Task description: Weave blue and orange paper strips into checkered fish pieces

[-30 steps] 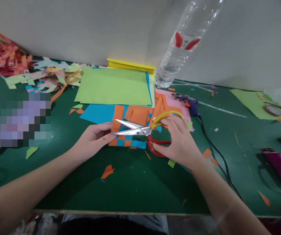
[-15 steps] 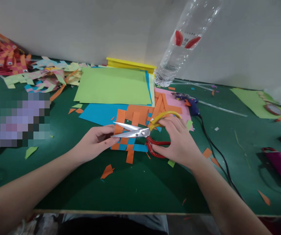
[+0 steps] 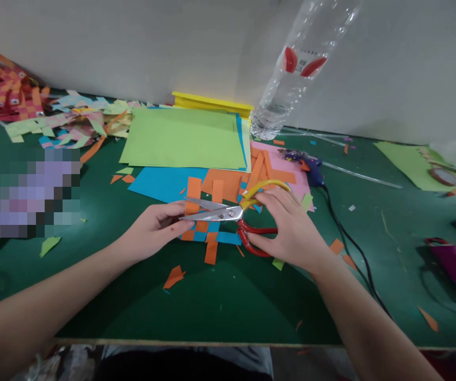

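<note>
Woven paper (image 3: 201,226) slightly nearer, beneath scissors (image 3: 233,213)

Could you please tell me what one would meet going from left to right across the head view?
Pink-and-orange woven pile, left hand on the edge of the blue-and-orange woven paper, open scissors, right hand in their handles, magenta tool.
</note>
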A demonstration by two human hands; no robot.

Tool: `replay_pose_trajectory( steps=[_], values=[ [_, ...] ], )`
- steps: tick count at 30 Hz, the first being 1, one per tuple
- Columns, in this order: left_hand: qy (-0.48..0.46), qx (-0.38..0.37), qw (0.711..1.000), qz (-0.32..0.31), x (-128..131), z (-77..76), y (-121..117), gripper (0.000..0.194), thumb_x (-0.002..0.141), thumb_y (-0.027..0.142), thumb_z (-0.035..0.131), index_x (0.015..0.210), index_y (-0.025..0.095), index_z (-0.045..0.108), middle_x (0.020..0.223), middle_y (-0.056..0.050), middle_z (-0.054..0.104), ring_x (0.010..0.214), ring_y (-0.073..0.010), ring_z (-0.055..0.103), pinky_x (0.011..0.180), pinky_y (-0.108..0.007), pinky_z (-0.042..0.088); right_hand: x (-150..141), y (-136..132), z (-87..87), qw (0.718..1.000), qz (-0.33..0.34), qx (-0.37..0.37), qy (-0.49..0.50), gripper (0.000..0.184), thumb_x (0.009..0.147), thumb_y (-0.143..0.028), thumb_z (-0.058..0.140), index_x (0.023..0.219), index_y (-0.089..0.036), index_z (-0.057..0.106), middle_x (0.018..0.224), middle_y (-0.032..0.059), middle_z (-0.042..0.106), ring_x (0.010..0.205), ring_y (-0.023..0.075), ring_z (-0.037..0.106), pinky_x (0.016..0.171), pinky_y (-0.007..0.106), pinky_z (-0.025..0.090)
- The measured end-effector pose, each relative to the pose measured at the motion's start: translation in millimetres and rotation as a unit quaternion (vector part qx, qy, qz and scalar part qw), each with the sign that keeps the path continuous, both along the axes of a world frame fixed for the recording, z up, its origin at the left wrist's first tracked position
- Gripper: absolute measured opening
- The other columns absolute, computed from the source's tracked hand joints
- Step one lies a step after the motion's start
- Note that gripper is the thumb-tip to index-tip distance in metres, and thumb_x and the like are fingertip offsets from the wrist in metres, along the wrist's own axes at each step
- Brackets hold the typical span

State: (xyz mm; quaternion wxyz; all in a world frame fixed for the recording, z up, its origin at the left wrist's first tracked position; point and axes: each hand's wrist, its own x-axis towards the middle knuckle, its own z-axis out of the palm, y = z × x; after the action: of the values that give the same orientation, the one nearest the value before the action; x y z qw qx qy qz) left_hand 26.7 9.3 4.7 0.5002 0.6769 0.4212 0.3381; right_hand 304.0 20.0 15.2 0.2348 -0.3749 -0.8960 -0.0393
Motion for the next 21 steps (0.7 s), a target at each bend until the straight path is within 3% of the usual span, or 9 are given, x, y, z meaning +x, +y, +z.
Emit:
replay_pose_trajectory(
  steps=[6, 10, 15, 21],
  values=[
    [0.01, 0.017, 1.0, 0.018, 0.4, -1.3, -0.4, 0.021, 0.085, 0.031, 0.059, 0.097, 0.023, 0.075, 0.088, -0.002, 0.073, 0.071, -0.0162, 0.061, 0.058, -0.025, 0.045, 1.2, 0.2, 0.7, 1.0, 0.002, -0.013, -0.005, 0.046, 0.079, -0.033, 0.064, 0.118, -0.013, 0.049, 0.112, 0.0173, 0.062, 0.108, 0.0325, 0.058, 0.093, 0.051, 0.048],
    [0.018, 0.01, 0.999, 0.026, 0.1, -1.1, -0.5, 0.023, 0.085, 0.033, 0.06, 0.098, 0.022, 0.075, 0.098, -0.004, 0.074, 0.082, -0.02, 0.066, 0.063, -0.028, 0.05, 1.7, -0.5, 1.1, 1.0, 0.004, -0.014, -0.003, 0.045, 0.08, -0.032, 0.063, 0.119, -0.013, 0.049, 0.112, 0.0173, 0.063, 0.108, 0.0323, 0.059, 0.091, 0.05, 0.05],
    [-0.024, -0.012, 1.0, 0.001, 1.1, -0.1, -0.1, 0.025, 0.087, 0.031, 0.06, 0.108, 0.026, 0.073, 0.117, -0.003, 0.071, 0.106, -0.0219, 0.065, 0.086, -0.031, 0.052, 2.0, -1.4, 1.1, 1.0, 0.007, -0.01, 0.0, 0.044, 0.082, -0.031, 0.063, 0.119, -0.012, 0.05, 0.111, 0.0176, 0.063, 0.108, 0.0318, 0.06, 0.09, 0.049, 0.051],
    [-0.015, -0.008, 1.0, 0.021, 0.6, -1.3, -0.7, 0.023, 0.086, 0.033, 0.062, 0.105, 0.026, 0.074, 0.112, -0.002, 0.072, 0.102, -0.0208, 0.066, 0.086, -0.03, 0.052, 2.7, -0.5, 1.2, 1.0, 0.009, -0.027, 0.007, 0.043, 0.082, -0.029, 0.061, 0.121, -0.013, 0.052, 0.112, 0.0171, 0.064, 0.108, 0.0326, 0.06, 0.089, 0.052, 0.051]
  ],
)
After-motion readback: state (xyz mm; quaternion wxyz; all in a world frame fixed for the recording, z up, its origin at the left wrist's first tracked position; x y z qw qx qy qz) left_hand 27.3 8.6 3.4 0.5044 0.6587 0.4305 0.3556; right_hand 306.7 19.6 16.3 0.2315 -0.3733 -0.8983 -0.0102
